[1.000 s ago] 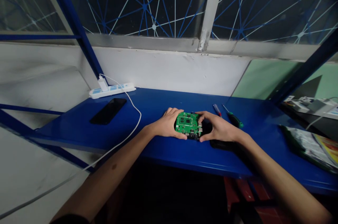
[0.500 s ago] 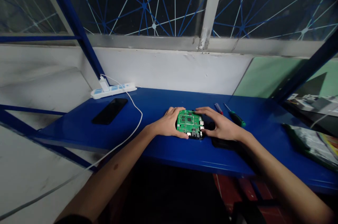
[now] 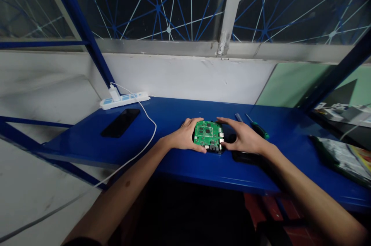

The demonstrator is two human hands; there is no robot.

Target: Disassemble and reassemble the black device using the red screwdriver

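A green circuit board (image 3: 208, 132) with chips on top and metal ports along its right and near edges sits in a low black casing near the table's front. My left hand (image 3: 185, 135) is closed around its left side, thumb at the near edge and fingers at the far left corner. My right hand (image 3: 243, 135) curves around the right side. Its thumb is at the ports and its forefinger reaches the far right corner. Whether that forefinger touches the board is hard to tell. Beneath the right hand lies a flat black object (image 3: 245, 157), partly hidden.
Behind my right hand lie a green-and-black screwdriver (image 3: 260, 130) and a second tool with a pale handle (image 3: 238, 117). A black phone (image 3: 121, 122) and a white power strip (image 3: 124, 100) with a trailing cable (image 3: 150, 116) are on the left. A plastic packet (image 3: 343, 159) lies right.
My right forefinger has shifted slightly away from the board's far edge, to the right and up. The left hand and the board look the same.
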